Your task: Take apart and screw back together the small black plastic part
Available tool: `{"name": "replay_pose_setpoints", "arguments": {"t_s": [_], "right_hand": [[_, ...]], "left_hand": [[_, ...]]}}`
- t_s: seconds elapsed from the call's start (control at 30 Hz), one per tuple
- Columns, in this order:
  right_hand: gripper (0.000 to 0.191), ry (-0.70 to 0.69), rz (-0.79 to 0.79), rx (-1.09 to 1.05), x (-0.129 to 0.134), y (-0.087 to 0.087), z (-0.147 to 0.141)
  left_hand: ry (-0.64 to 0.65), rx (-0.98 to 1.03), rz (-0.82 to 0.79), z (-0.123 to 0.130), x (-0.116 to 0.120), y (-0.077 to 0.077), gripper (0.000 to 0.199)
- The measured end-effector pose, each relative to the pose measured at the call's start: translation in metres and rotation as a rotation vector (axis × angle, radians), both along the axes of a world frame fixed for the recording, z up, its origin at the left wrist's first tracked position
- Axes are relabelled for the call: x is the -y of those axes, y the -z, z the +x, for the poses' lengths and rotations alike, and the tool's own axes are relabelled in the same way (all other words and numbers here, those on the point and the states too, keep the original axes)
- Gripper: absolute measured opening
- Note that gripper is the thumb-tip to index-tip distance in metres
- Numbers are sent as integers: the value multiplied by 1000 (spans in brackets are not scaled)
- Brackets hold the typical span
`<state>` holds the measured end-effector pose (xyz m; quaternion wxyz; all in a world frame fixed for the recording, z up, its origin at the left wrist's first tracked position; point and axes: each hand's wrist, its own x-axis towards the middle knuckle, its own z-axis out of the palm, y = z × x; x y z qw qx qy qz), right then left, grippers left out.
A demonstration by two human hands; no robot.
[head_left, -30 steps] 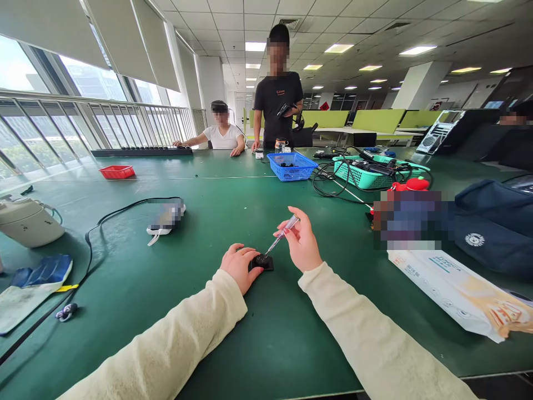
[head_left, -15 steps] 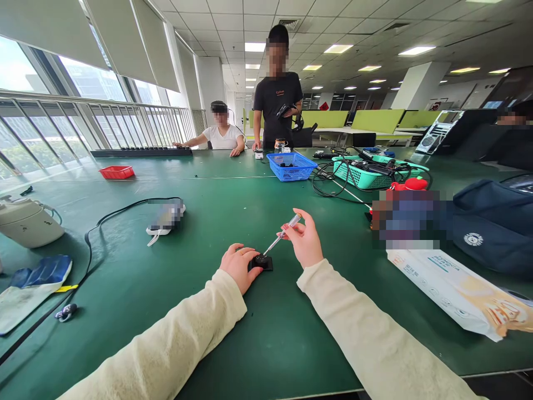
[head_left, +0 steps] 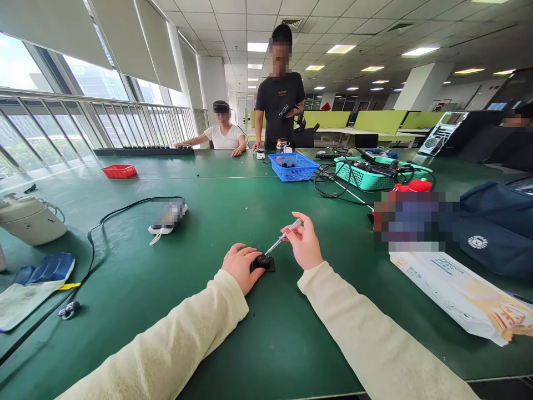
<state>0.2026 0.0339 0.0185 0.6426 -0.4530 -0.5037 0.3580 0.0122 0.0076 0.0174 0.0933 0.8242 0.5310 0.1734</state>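
A small black part [head_left: 268,263] with a round raised top lies on the green table [head_left: 200,222]. My left hand [head_left: 242,266] grips it from the left, thumb in front and fingers behind. In my right hand [head_left: 305,241] is a slim screwdriver [head_left: 283,236] with a clear handle, pinched between fingers and thumb. The screwdriver slants down to the left, and its tip meets the top of the black part. Details under the tip are too small to tell.
Ahead are a blue basket [head_left: 293,168], a green basket [head_left: 366,176] with cables and a red tray [head_left: 119,171]. A white packet [head_left: 453,291] and dark bag [head_left: 495,228] lie right; a device [head_left: 169,216] lies left. Two people are across the table.
The screwdriver leans slightly lower to the right, and the fingers of my right hand have shifted around its handle. My left hand stays on the black part. The whole view has moved slightly.
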Motion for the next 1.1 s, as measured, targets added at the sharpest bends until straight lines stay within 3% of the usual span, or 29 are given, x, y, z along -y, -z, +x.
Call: {"name": "replay_pose_setpoints", "arguments": {"t_s": [0.3, 0.5, 0.83, 1.1], "right_hand": [[44, -2, 88, 77, 4, 2, -1], [50, 6, 52, 76, 6, -3, -1], [59, -121, -68, -173, 2, -4, 0], [56, -108, -129, -295, 1, -6, 0]], "left_hand": [[30, 67, 31, 0, 0, -3, 33], [31, 46, 16, 0, 0, -5, 31], [13, 27, -33, 0, -3, -7, 31], [5, 12, -25, 0, -3, -5, 33]]}}
